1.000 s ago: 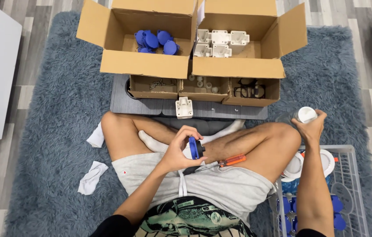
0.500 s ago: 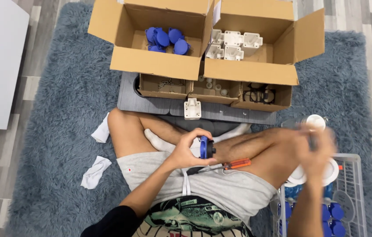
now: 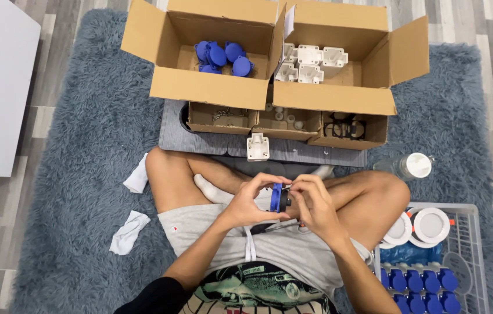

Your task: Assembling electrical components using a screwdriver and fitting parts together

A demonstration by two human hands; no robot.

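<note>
Nearest, at the right edge, a white wire basket [image 3: 479, 256] holds rows of blue capped parts [image 3: 418, 285], with round white discs [image 3: 430, 224] lying at its far end; to the left of it the person sits cross-legged on a grey-blue shaggy rug [image 3: 78, 145]. Over the lap both hands meet on a small blue part [image 3: 277, 197]; the left hand [image 3: 249, 200] is curled around it from the left, fingers closed on its blue body; the right hand [image 3: 316, 203] pinches its dark end from the right, fingertips drawn narrow together. Just under the hands an orange-handled tool [image 3: 284, 224] lies across the shorts, mostly hidden. Two crumpled white cloths [image 3: 130, 232] lie on the rug to the left, near the knee; a clear bottle with a white cap [image 3: 412, 166] lies on the rug to the right. Farther on, a white socket housing [image 3: 257, 146] stands on a grey board [image 3: 200, 139], just in front of three low cardboard trays [image 3: 284, 122] of small fittings; beyond these stand two open cardboard boxes, the left box [image 3: 208, 87] holding blue covers [image 3: 223, 57], the right box [image 3: 333, 96] holding white housings [image 3: 310, 61].
</note>
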